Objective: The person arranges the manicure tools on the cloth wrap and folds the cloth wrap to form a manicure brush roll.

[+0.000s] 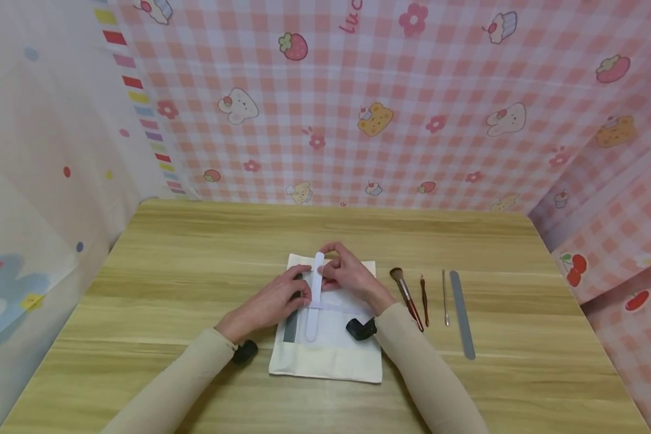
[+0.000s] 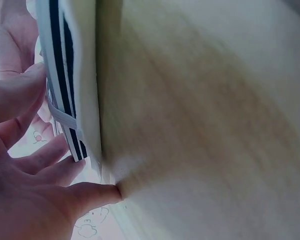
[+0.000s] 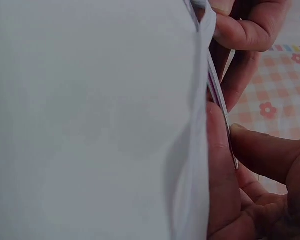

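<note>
A cream fabric pouch (image 1: pixel 325 364) lies on the table with a white elastic band (image 1: pixel 339 307) across it. A white nail file (image 1: pixel 313 319) lies lengthwise under the band, beside a dark grey nail file (image 1: pixel 290 328) at the left. My right hand (image 1: pixel 352 272) pinches the white file's far end between thumb and fingers; the right wrist view shows its thumb (image 3: pixel 265 152) against the thin edge. My left hand (image 1: pixel 273 301) pinches the elastic band near the white file, with other fingers (image 2: pixel 97 194) at the pouch's edge. The exact grip on the band is partly hidden.
To the right of the pouch lie a makeup brush (image 1: pixel 405 295), a thin brown-handled tool (image 1: pixel 424 301), a slim metal stick (image 1: pixel 445 298) and a long grey nail file (image 1: pixel 463 316). A patterned cloth (image 1: pixel 325 163) hangs behind the wooden table (image 1: pixel 168 271).
</note>
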`<state>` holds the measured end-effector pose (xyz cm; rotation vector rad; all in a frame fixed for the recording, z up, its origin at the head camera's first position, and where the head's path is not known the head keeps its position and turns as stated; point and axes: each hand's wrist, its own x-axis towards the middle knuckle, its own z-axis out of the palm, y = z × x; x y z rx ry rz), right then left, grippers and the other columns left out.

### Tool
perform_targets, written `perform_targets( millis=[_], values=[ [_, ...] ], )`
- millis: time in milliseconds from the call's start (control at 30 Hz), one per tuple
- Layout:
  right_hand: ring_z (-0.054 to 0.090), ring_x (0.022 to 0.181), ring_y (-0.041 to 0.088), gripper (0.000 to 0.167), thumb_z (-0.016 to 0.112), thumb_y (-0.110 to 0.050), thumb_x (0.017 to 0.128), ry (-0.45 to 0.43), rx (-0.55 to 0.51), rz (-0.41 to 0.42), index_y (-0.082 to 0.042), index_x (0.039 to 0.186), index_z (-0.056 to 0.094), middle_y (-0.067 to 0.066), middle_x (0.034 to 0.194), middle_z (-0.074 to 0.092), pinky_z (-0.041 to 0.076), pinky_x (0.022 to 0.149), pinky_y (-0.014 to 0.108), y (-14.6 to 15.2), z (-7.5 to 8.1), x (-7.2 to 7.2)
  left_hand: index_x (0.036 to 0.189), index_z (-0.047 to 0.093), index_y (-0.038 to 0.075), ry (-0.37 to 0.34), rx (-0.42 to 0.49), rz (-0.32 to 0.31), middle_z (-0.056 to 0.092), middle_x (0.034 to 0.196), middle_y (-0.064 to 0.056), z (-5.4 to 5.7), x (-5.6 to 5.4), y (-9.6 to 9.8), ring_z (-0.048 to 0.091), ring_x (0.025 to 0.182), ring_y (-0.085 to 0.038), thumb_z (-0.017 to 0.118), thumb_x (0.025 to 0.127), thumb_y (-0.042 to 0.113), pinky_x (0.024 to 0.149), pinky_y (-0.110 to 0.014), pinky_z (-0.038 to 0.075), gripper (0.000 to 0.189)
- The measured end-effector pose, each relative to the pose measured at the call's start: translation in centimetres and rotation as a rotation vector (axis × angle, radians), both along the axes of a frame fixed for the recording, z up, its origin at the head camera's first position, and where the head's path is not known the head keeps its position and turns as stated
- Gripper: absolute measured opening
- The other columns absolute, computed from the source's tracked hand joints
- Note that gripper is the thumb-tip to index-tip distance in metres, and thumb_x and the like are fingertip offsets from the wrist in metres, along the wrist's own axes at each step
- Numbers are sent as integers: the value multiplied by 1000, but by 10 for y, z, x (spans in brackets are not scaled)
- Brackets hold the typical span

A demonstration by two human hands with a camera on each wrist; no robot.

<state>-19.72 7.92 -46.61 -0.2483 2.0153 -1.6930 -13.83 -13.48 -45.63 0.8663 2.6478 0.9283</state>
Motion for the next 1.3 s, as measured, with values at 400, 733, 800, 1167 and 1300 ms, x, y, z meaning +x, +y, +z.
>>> perform_targets(
  millis=[400,733,800,1167,1300],
  values=[
    [69,69,17,35,58,-2,104,-31,-12,-23,-3,136,45,18,94,70,62,69,29,0,-1,1,99,70,7,-21,-14,7,41,156,-24,3,2,0,47,138,-40,68,101,11,115,-55,38,6],
    [69,68,16,29,58,-4,105,-49,7,-14,0,131,47,18,94,71,62,67,30,0,0,3,98,70,8,-8,-8,4,43,154,-23,2,2,1,49,136,-39,67,101,10,114,-55,39,5],
    [70,70,16,28,58,-4,105,-45,7,-13,2,130,47,18,96,70,62,69,31,1,0,3,97,70,7,6,-7,-3,44,153,-23,2,2,0,50,135,-39,68,101,10,113,-55,40,5],
    [66,75,17,19,62,-4,103,-28,16,-81,3,119,56,12,95,62,60,68,26,2,1,0,94,70,7,51,14,-32,45,152,-25,-1,2,-1,50,135,-39,69,100,8,111,-57,40,5],
    [66,73,16,17,62,-2,102,-4,8,-69,5,117,57,12,93,62,60,67,26,0,1,1,96,70,8,46,12,-28,45,153,-24,-1,2,-1,50,135,-38,69,100,9,111,-57,41,5]
  ],
)
